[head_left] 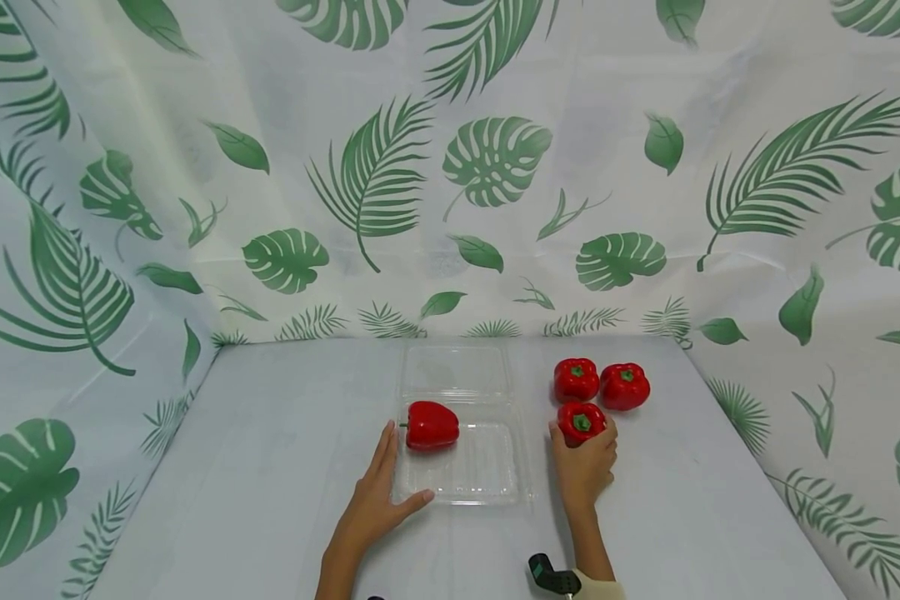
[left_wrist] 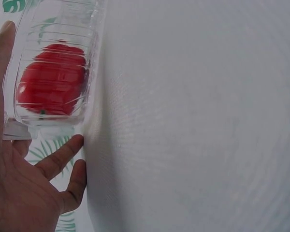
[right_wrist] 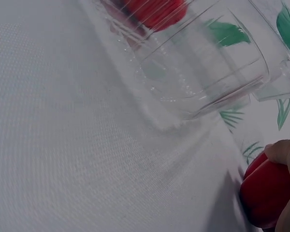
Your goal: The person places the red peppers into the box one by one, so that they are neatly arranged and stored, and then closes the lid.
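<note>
A clear plastic clamshell box lies with its lid folded back on the white table. Inside its left part one red bell pepper lies on its side, stem to the left. My left hand rests along the box's left front corner, fingers straight and thumb at the front rim. To the right of the box, my right hand grips another red bell pepper, thumb and fingers round its sides, green stem upward. The right wrist view shows this held pepper at the lower right.
Two more red bell peppers, one on the left and one on the right, stand just behind the held one. A leaf-patterned cloth hangs behind the white table and down both sides.
</note>
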`<control>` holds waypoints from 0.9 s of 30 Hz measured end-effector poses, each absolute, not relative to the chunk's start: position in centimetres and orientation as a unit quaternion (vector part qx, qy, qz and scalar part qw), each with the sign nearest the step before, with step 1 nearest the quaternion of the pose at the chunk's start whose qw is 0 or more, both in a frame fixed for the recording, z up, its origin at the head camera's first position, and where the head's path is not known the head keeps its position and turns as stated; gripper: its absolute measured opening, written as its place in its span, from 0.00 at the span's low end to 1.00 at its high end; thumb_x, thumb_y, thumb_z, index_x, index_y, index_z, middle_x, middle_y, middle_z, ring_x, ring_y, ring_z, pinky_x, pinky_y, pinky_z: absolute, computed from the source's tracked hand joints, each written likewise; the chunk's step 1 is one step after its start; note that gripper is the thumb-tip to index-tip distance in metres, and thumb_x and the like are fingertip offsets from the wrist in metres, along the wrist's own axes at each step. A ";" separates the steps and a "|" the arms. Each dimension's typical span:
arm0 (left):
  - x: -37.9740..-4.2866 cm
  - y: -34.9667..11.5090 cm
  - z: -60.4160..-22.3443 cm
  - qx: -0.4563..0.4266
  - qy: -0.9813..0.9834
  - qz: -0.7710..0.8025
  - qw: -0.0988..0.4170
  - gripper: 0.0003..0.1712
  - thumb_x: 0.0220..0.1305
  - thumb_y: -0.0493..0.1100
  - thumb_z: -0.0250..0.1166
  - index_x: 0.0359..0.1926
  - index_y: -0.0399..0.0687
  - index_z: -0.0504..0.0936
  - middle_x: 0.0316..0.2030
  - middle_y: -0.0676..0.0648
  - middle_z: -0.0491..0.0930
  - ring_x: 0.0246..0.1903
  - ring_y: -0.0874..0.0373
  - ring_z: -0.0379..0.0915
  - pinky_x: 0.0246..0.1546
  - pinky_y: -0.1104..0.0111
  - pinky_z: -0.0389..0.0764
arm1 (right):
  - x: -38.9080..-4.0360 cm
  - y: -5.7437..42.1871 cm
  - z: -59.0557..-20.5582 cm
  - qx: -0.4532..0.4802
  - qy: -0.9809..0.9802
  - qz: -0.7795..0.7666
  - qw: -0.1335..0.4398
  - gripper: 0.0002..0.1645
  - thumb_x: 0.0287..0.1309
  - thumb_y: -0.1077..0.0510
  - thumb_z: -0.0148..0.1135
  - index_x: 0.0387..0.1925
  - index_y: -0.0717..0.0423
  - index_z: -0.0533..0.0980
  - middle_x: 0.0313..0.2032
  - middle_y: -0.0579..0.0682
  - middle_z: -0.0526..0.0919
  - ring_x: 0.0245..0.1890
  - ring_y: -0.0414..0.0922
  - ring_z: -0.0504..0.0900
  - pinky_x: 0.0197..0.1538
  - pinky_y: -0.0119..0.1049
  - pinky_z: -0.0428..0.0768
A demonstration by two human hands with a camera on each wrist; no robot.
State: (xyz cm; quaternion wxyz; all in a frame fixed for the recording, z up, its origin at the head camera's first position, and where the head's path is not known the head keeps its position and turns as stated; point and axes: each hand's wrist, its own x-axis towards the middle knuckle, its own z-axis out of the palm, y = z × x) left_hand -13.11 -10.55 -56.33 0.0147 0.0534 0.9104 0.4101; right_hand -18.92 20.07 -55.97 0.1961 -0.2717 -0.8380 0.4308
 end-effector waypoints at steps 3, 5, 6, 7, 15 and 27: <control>-13.1 -10.5 -56.4 0.054 0.910 0.410 0.012 0.63 0.51 0.69 0.68 0.78 0.62 0.41 0.78 0.60 0.37 0.76 0.47 0.46 0.59 0.25 0.56 | -18.9 20.1 -56.0 -0.272 -0.827 0.450 0.198 0.55 0.52 0.50 0.71 0.72 0.59 0.48 0.66 0.66 0.62 0.66 0.64 0.61 0.59 0.72 0.64; -13.1 -10.5 -56.4 0.054 0.911 0.409 0.011 0.63 0.51 0.69 0.68 0.78 0.62 0.41 0.78 0.60 0.37 0.76 0.47 0.46 0.58 0.25 0.55 | -18.8 20.2 -55.9 -0.274 -0.819 0.462 0.200 0.55 0.52 0.50 0.72 0.71 0.59 0.48 0.66 0.66 0.62 0.67 0.64 0.61 0.59 0.72 0.64; -13.1 -10.5 -56.4 0.052 0.911 0.410 0.013 0.63 0.51 0.70 0.68 0.78 0.62 0.41 0.78 0.61 0.36 0.76 0.48 0.46 0.59 0.25 0.55 | -18.8 20.2 -56.0 -0.275 -0.816 0.468 0.201 0.55 0.52 0.50 0.72 0.71 0.59 0.48 0.66 0.66 0.62 0.67 0.64 0.61 0.60 0.72 0.63; -13.1 -10.5 -56.4 0.050 0.911 0.410 0.015 0.63 0.51 0.70 0.68 0.78 0.63 0.41 0.78 0.62 0.36 0.76 0.48 0.45 0.59 0.25 0.55 | -18.8 20.2 -56.0 -0.277 -0.812 0.472 0.201 0.56 0.52 0.50 0.72 0.71 0.59 0.48 0.67 0.66 0.62 0.67 0.64 0.61 0.60 0.72 0.63; -13.0 -10.6 -56.4 0.048 0.911 0.410 0.014 0.63 0.50 0.71 0.68 0.78 0.63 0.42 0.78 0.64 0.36 0.76 0.49 0.45 0.59 0.24 0.53 | -18.7 20.1 -56.1 -0.285 -0.798 0.488 0.211 0.57 0.51 0.50 0.73 0.72 0.57 0.48 0.68 0.65 0.61 0.69 0.62 0.59 0.63 0.71 0.61; -13.1 -10.5 -56.4 0.045 0.912 0.408 0.016 0.63 0.50 0.71 0.67 0.78 0.63 0.42 0.78 0.64 0.35 0.77 0.50 0.45 0.58 0.23 0.52 | -18.5 19.9 -55.6 -0.242 -0.745 0.558 0.274 0.54 0.50 0.53 0.74 0.69 0.56 0.49 0.67 0.58 0.58 0.71 0.52 0.56 0.65 0.61 0.70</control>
